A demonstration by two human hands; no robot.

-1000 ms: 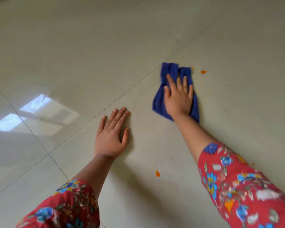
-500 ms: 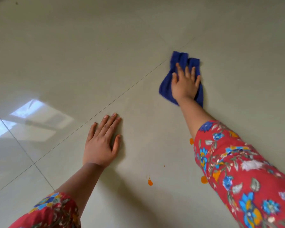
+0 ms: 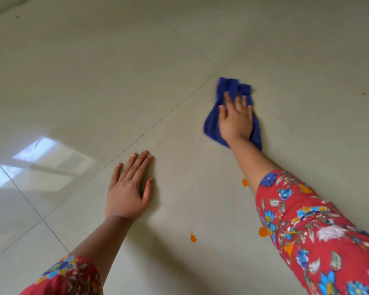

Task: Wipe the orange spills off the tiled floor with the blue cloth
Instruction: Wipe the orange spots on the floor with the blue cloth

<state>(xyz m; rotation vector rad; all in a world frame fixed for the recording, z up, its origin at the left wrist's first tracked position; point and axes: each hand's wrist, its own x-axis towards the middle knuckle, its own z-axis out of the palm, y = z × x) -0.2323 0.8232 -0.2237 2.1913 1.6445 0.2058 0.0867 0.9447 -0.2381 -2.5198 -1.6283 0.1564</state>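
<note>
The right hand [image 3: 235,119] is pressing flat on the blue cloth [image 3: 230,90], fingers spread, palm down, pinning it to the tiled floor [image 3: 115,71] rather than gripping it. The cloth is bunched and is sticking out ahead of the fingertips and to both sides of the wrist; its far edge is blurring, so I'm reading this as a wiping stroke under way, well out in front at full arm's reach.

The left hand [image 3: 128,188] is lying flat and empty on the tile, fingers together, nearer the body and off to the left of the cloth, and looks to be taking the person's weight.

Nothing orange is showing around the cloth itself. Behind the right hand, though, plenty is waiting: an orange blob [image 3: 245,182] is sitting just beside the forearm on its inner side, a larger orange spot [image 3: 263,232] is peeking out at the edge of the floral sleeve [image 3: 307,231], and an orange drip [image 3: 193,238] is lying between the two arms, nearer the body than the left hand. A small speck [image 3: 363,94] is sitting far out to the right of the cloth.

So the far patch seems nearly done. Next move, in my judgement: dragging the cloth back toward the body, keeping the palm flat, without trailing the sleeve through the spots.
</note>
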